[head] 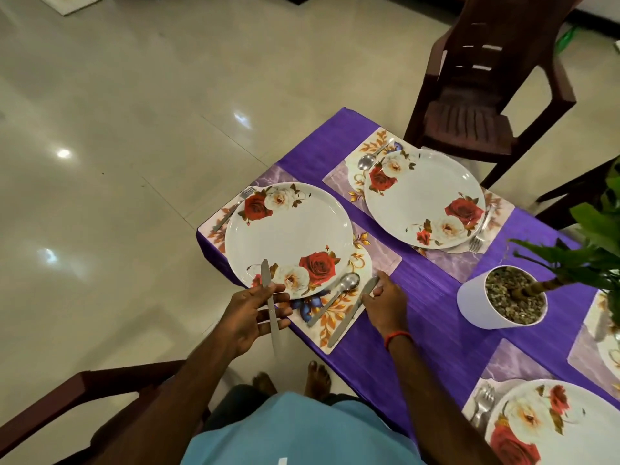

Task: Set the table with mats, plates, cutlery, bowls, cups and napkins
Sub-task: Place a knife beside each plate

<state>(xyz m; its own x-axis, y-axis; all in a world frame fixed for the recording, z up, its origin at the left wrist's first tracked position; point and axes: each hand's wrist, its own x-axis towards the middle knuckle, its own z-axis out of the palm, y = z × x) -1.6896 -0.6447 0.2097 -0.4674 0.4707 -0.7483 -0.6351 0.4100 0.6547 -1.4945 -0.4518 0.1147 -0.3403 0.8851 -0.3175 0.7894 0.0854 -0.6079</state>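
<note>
Bottom-right plate (590, 431) cut off, plant (597, 229) cropped

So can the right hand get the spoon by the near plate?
Probably yes. The spoon lies uncovered on the mat, close to the right hand. But that hand is pinching a knife, so it would need to let go first.

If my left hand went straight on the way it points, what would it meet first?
Likely the rim of the near plate; the left hand, gripping a knife, points toward it, though height is unclear.
</note>
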